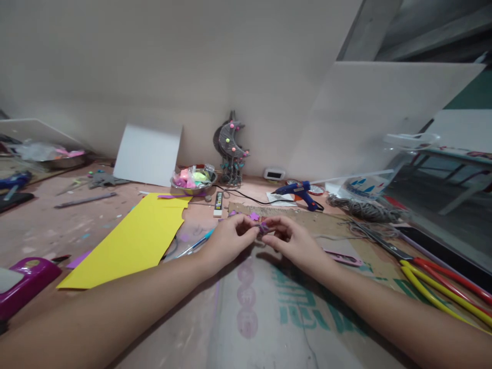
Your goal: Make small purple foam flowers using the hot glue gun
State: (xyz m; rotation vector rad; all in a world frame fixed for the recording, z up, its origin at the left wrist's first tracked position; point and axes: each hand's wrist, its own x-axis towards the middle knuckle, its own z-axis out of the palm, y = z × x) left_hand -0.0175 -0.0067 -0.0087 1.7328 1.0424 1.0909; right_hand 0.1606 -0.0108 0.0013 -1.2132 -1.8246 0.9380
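Note:
My left hand point(229, 237) and my right hand point(292, 240) meet over the middle of the table, fingertips pinched together on a small purple piece point(263, 228). Both hands are closed in a pinch around it. The piece is mostly hidden by my fingers, so its shape is unclear. Another small purple cut-out point(254, 217) lies on the brown cardboard point(307, 218) just behind my hands. A printed sheet point(269, 312) lies under my forearms.
A yellow paper sheet point(138, 238) lies left. A blue glue gun point(302, 193) with its cable, a bowl of coloured clay point(193, 180), a moon ornament point(230, 148), twine point(363, 207), scissors with yellow and red handles point(434, 279) and a purple stapler-like tool point(23, 282) surround me.

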